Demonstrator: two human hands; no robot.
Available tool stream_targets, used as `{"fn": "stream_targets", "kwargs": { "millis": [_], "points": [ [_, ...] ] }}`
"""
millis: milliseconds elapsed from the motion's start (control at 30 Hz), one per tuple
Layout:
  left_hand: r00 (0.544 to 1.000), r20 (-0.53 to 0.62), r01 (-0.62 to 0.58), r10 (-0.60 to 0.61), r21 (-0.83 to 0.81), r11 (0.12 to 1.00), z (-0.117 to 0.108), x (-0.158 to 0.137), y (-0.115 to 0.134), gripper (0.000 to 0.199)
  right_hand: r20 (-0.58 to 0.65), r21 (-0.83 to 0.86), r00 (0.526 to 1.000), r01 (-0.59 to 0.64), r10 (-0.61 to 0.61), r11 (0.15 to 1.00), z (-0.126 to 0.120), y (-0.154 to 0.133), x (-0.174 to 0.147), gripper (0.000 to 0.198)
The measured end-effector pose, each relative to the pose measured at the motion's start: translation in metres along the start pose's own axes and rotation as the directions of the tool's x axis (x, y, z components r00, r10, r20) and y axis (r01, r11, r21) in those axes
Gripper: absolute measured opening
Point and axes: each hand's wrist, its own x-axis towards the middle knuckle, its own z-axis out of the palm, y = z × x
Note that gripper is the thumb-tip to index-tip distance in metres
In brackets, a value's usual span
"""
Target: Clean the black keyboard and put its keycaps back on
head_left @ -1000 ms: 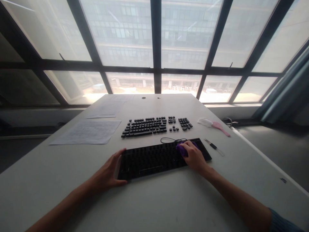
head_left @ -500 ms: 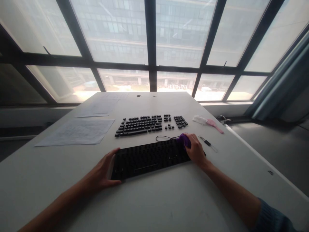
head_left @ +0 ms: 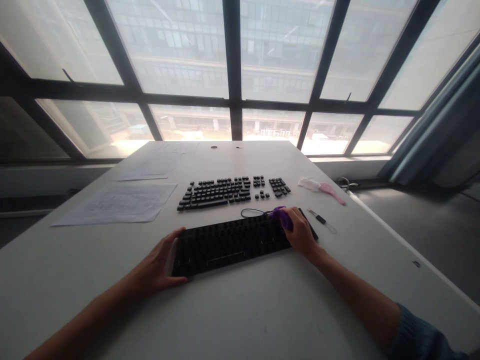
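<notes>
A black keyboard stripped of its keycaps lies slightly slanted on the white table. My left hand clasps its left end, thumb along the near edge and fingers at the far corner. Pressed against the keyboard's right part is a soft purple wad, bunched in the closed fingers of my right hand. Whether it is cloth or gel I cannot tell. Behind the keyboard, a black cable loops on the table. Loose black keycaps stand farther back, laid out in keyboard order.
Printed paper sheets lie at the left. On the right are a pink brush-like thing beside a clear wrapper, and a small keycap puller-like tool with wire ends. Windows rise beyond the table's far edge.
My right hand has shifted the purple wad slightly left over the right part of the keyboard. My left hand keeps its hold on the left end.
</notes>
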Motion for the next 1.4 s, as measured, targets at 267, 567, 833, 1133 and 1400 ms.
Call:
{"fn": "stream_targets", "kwargs": {
  "millis": [267, 567, 833, 1133, 1400],
  "points": [
    [1.000, 0.016, 0.005, -0.005, 0.010, 1.000, -0.001, 0.000, 0.000, 0.115, 0.150, 0.031, 0.983, 0.103, -0.107, 0.994, -0.001, -0.012, -0.002, 0.046],
    [1.000, 0.006, 0.000, 0.000, -0.010, 1.000, 0.001, 0.000, -0.002, 0.115, 0.186, 0.038, 0.970, 0.150, -0.154, 0.988, 0.003, -0.019, -0.004, 0.034],
    [1.000, 0.006, 0.005, -0.005, 0.003, 1.000, 0.001, 0.000, -0.003, 0.113, 0.171, 0.023, 0.979, 0.109, -0.111, 0.994, 0.002, -0.014, -0.005, 0.040],
    [1.000, 0.016, 0.005, -0.004, -0.011, 1.000, 0.000, 0.000, -0.002, 0.112, 0.112, 0.000, 0.991, 0.077, -0.076, 0.997, -0.005, -0.011, -0.002, 0.038],
    [1.000, 0.017, 0.002, -0.002, -0.003, 1.000, 0.001, 0.000, -0.004, 0.114, -0.048, -0.185, 0.977, -0.213, 0.208, 0.959, -0.029, 0.045, 0.000, 0.031]
  ]
}}
